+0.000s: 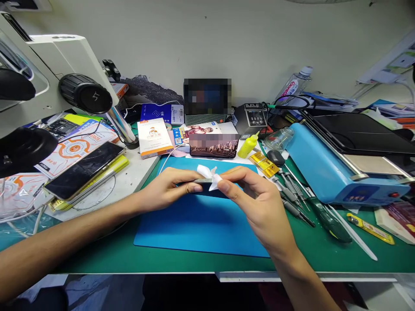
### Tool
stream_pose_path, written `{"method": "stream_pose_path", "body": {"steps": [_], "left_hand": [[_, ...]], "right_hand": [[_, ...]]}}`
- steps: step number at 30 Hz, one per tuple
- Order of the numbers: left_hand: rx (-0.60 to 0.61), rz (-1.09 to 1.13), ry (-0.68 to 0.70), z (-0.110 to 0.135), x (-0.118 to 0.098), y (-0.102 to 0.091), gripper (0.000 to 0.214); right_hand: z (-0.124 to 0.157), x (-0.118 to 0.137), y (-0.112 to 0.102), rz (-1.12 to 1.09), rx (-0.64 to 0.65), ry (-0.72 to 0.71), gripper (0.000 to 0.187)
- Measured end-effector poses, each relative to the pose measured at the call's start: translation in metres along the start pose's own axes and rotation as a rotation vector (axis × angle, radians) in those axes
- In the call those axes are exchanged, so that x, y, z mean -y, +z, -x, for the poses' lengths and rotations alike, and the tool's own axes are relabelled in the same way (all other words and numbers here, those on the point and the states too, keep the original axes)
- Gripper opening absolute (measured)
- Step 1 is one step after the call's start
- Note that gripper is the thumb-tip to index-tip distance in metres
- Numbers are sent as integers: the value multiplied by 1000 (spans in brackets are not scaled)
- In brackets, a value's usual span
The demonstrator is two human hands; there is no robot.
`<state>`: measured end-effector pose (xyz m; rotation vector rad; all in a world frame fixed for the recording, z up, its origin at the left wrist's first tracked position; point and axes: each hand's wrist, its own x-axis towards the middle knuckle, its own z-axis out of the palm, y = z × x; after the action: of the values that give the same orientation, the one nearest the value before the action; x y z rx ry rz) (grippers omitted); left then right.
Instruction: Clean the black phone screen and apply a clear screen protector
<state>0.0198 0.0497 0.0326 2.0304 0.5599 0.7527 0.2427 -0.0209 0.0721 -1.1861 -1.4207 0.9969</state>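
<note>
My left hand (170,188) is closed on one end of a thin, flat phone (203,181), thumb in front and fingers behind. The phone is seen nearly edge-on, so its faces are hidden. Pinched in the fingers of my right hand (256,194) is a crumpled white tissue (214,179), folded over the phone's edge and touching it. Both hands are above a blue mat (197,224). Behind them a second phone (214,147) with a lit screen leans upright, a white cable at its left end.
A microscope (74,69) stands at left, beside a dark phone (86,170) on a yellow box. To the right are a yellow bottle (248,146), several screwdrivers (292,190), a green-handled tool (330,220), a yellow cutter (370,229) and a blue machine (324,168).
</note>
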Motion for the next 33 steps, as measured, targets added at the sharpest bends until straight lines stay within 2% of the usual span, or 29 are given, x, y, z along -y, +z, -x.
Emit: {"method": "stream_pose_path", "body": {"steps": [7,10,16,20,23,28,33], "left_hand": [[25,134,-97,-3,-2,-4,26],[31,178,-110,-4,-3,-4,27],[-31,337,-137,0,-2,4,28],[-12,426,-106,1,-2,8,21],[-26,417,-86,1,-4,7,22],[-50,345,-67,0,-8,6,18],[-122,295,-113,1,-5,5,16]], "right_hand": [[15,-32,-26,11,-12,44,8],[21,-36,-28,43,-39,27,7],[18,-16,-10,163,-242,-218,4],[8,1,1,258,-205,-299,5],[3,4,5,250,-173,-271,3],[7,-2,6,107,-138,-172,4],[13,-12,4,0,-125,-89,5]]}}
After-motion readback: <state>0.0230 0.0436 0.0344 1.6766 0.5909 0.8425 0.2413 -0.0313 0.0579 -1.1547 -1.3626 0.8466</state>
